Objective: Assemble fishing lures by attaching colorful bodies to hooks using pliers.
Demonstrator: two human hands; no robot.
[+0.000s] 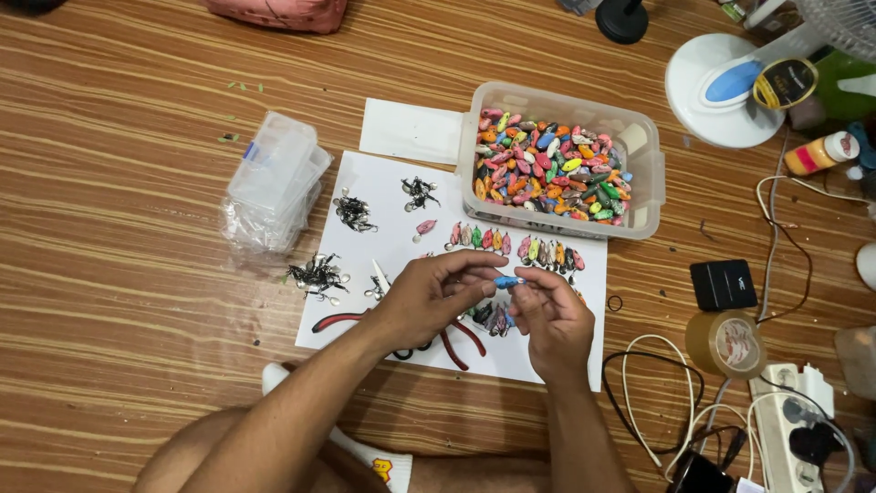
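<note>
- I see my left hand (429,297) and right hand (547,315) meeting over a white paper sheet (383,242) on the wood-grain floor (119,301).
- Both hands pinch a small blue bead (507,282) between fingertips, the left from one end, the right from the other; it sits in the air just above the sheet.
- A row of coloured beads (511,248) lies on the sheet just beyond my hands, and a small cluster of beads (494,319) lies under them, partly hidden.
- A clear plastic tub (650,187) heaped with mixed-colour beads rests at the sheet's far edge.
- Red-handled pliers (339,320) lie on the sheet beneath my left wrist, handles partly covered.
- Little piles of dark metal hooks (315,274) sit on the left part of the sheet; they may be swivels, I can't tell at this size.
- A clear plastic box (274,178) stands just left of the sheet.
- A roll of brown tape (727,343) and a black case (722,284) lie well to the right.
</note>
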